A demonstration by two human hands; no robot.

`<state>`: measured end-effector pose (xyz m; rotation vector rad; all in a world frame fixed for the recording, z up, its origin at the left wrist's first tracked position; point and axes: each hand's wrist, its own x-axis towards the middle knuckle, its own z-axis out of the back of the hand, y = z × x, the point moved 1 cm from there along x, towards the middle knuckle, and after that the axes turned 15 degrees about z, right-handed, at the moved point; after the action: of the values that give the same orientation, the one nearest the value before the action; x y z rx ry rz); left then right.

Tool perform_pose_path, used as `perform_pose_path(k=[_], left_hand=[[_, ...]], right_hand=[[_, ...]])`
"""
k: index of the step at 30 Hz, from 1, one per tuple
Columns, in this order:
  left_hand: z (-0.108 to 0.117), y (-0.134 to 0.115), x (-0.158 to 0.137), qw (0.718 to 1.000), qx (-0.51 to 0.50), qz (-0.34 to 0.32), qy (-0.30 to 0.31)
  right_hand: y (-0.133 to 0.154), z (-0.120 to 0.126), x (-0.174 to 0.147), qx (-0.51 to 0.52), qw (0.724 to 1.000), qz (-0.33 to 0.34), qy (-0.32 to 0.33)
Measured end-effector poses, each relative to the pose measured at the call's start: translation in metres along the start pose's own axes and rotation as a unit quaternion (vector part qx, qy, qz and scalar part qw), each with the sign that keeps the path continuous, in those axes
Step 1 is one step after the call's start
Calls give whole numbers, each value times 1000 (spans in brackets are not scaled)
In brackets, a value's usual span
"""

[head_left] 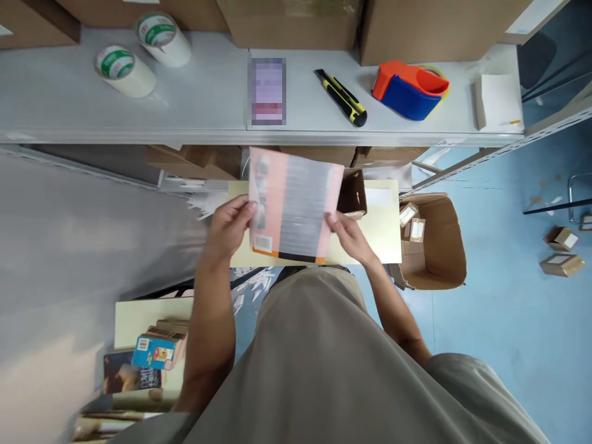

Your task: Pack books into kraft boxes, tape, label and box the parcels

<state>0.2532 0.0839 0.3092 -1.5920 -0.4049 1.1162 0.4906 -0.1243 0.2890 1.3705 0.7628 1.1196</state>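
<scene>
A pink and grey book (296, 206) is held up in front of me, its printed side with a barcode at the lower left facing me. The print is blurred. My left hand (229, 225) pinches its left edge, thumb on top. At the right edge, lower down, my right hand (349, 234) grips it between thumb and fingers. Below the book lies a pale yellow tabletop (383, 240), partly hidden by it. Just behind its right side stands a small open cardboard box (358, 194), also partly covered.
A grey shelf (198, 92) ahead carries tape rolls (134, 77), a yellow-black utility knife (342, 98), an orange-blue tape dispenser (409, 89) and a white paper stack (499, 102). On the right, an open carton (444, 246) holds small boxes. Books and packages (155, 351) lie at lower left.
</scene>
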Motion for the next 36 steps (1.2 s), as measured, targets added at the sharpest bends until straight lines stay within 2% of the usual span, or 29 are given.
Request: perform_pose_path(k=[2, 5, 7, 9, 12, 15, 20, 23, 27, 30, 33, 36], left_hand=[[1, -21, -5, 996, 45, -63, -43], [-8, -52, -13, 978, 137, -136, -83], [-22, -65, -11, 967, 184, -148, -94], [-40, -70, -2, 967, 199, -137, -85], [-60, -65, 22, 977, 174, -113, -51], [-68, -49, 48, 984, 153, -92, -33], [-83, -23, 74, 973, 215, -89, 2], [-107, -10, 86, 928, 358, -91, 43], [-142, 12, 99, 813, 573, -6, 101], [-157, 29, 107, 751, 643, 54, 140], [-162, 45, 111, 736, 653, 72, 164], [-159, 56, 110, 753, 633, 82, 158]], right_hand=[[-10, 29, 11, -120, 992, 28, 10], [-41, 69, 17, -294, 955, 24, -6], [-65, 85, 14, -329, 944, 1, 2], [-83, 92, 7, -313, 950, -11, 20], [-95, 92, -2, -281, 959, -9, 27], [-94, 89, -6, -278, 960, -14, 20], [-91, 94, -4, -279, 957, -79, 36], [-89, 97, -1, -290, 951, -107, 33], [-80, 90, 1, -305, 943, -128, 37], [-72, 78, -2, -307, 941, -132, 51], [-68, 65, -8, -316, 936, -141, 64], [-66, 58, -16, -337, 927, -154, 65]])
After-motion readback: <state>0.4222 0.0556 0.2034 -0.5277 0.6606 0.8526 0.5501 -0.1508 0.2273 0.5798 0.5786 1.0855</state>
